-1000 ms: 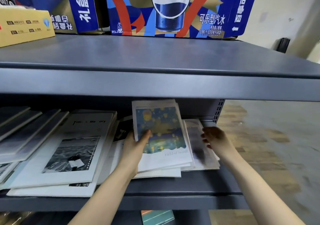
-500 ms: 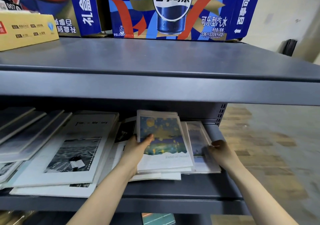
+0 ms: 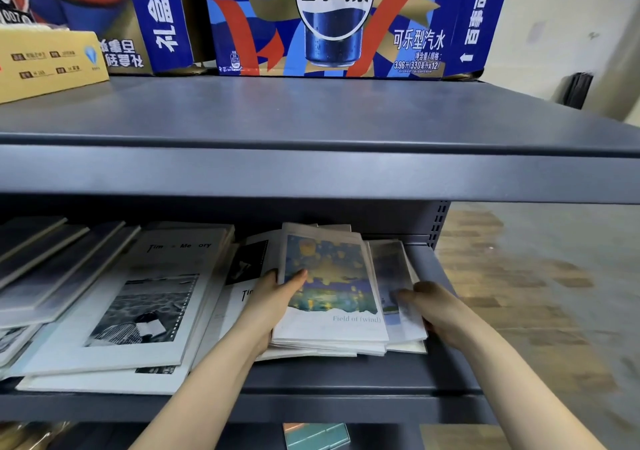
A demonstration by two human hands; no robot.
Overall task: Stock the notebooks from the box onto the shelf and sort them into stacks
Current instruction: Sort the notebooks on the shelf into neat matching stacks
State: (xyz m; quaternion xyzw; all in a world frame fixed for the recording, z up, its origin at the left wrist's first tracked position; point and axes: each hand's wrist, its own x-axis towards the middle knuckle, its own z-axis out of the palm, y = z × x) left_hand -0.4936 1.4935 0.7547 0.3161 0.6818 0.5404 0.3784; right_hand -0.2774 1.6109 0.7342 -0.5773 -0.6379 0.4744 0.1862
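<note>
Notebooks lie in several heaps on the middle level of a grey-blue metal shelf (image 3: 346,383). At the right end sits the right-hand stack (image 3: 322,344), topped by the Field of (wind) notebook (image 3: 332,276), whose cover is painted in blue and yellow. The left hand (image 3: 273,297) grips this stack at its left edge, with the thumb laid flat on the top cover and the fingers tucked out of sight below the edge. The right hand (image 3: 436,305) holds the pale notebook (image 3: 391,269) that pokes out on the right side of the same stack; its thumb rests on the cover and its fingers curl round the right edge. Just left of the left hand lies the Time Memory notebook (image 3: 149,297), white with a black-and-white photo, on top of a few like it. Farther left, grey notebooks (image 3: 52,269) lie fanned and overlapping. On the upper shelf board (image 3: 311,117) stand blue Pepsi cartons (image 3: 332,19) at the far edge, with a yellow cardboard box (image 3: 45,61) to their left. Below the near edge of the shelf, a teal item (image 3: 315,435) shows partly. To the right lies a worn floor (image 3: 536,293).
</note>
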